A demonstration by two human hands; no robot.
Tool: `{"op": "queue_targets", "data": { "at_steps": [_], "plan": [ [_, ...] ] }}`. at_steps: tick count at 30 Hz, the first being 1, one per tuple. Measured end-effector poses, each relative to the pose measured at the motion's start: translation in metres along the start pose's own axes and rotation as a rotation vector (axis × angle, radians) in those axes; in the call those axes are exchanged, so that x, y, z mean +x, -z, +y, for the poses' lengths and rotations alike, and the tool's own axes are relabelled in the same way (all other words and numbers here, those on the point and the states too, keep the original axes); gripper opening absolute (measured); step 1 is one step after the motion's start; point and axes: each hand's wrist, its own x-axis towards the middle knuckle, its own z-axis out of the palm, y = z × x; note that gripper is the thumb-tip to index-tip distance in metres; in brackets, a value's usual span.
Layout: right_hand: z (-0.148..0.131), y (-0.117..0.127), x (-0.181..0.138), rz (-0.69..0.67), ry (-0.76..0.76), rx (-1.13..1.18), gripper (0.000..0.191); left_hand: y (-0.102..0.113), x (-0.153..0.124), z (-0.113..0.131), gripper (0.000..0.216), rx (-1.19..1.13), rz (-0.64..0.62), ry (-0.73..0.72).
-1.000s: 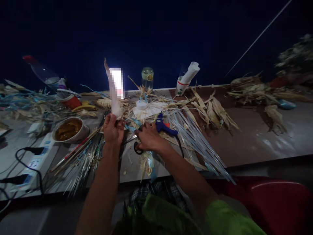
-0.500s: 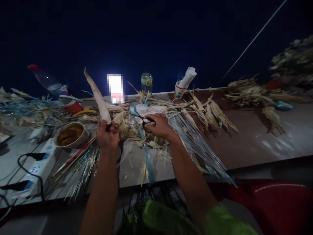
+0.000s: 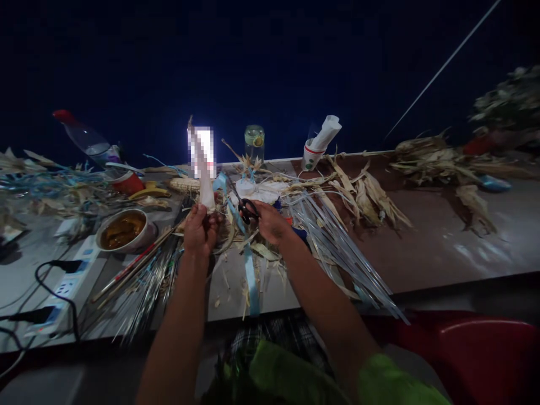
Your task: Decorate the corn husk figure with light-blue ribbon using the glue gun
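My left hand (image 3: 200,229) is closed round the base of a pale dried corn husk (image 3: 205,185) that stands nearly upright above the table. My right hand (image 3: 270,220) grips black-handled scissors (image 3: 246,207), whose blades point up and left toward the husk. A light blue ribbon (image 3: 250,269) runs from near the scissors down over the table's front edge (image 3: 295,304). Loose husk scraps (image 3: 261,250) lie between and below both hands.
A bowl of brown liquid (image 3: 123,229), thin sticks (image 3: 143,275) and a power strip (image 3: 63,284) lie at left. Clear glue sticks (image 3: 341,253) fan out at right. A jar (image 3: 254,140), paper cup (image 3: 313,156), bottle (image 3: 90,140), lit screen (image 3: 202,151) and husk piles (image 3: 439,160) stand behind.
The husk swung from leaning left to nearly upright, and my left hand moved right. My right hand with the scissors came closer to the husk, after lifting them from the table.
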Motion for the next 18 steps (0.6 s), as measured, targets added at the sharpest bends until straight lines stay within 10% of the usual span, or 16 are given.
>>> {"op": "queue_targets", "data": {
  "at_steps": [10, 18],
  "plan": [
    [-0.001, 0.0, 0.0, -0.106, -0.115, 0.183, 0.018, 0.002, 0.005, -0.011, 0.025, 0.04, 0.019, 0.225],
    [-0.013, 0.01, -0.004, -0.195, -0.067, 0.293, 0.033, 0.021, 0.024, 0.009, 0.017, -0.019, 0.405, -0.56]
  ]
}}
